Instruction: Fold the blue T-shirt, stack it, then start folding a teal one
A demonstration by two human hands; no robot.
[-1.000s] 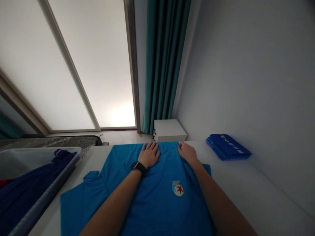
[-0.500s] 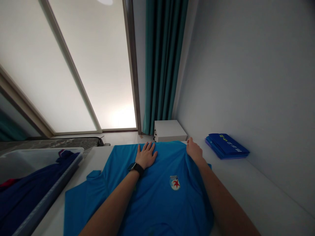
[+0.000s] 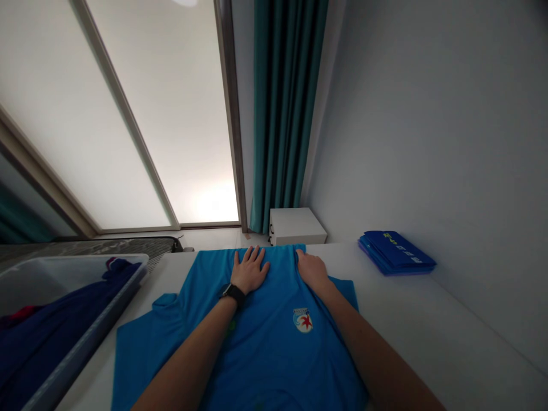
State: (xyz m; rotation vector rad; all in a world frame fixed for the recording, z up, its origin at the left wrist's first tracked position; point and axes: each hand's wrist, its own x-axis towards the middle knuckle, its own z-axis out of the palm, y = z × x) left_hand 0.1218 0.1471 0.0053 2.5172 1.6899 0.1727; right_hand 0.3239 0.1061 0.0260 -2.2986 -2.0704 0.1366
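Blue shirt, half flat and half rumpled
So we've got a bright blue shirt [image 3: 265, 348] spread on a white table [image 3: 406, 319], far hem [image 3: 280, 251] lined up roughly with the table's far edge. We can see a round, pale badge [image 3: 303, 321] with a red star on it. One sleeve [image 3: 137, 354] sticks out on our left, bunched a bit near the body, while the right side is gathered inward in creases, not flat.

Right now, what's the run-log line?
left grip: spread on blue T-shirt | right grip: closed on shirt's far edge | right side: folded blue stack | left side: plastic bin of clothes
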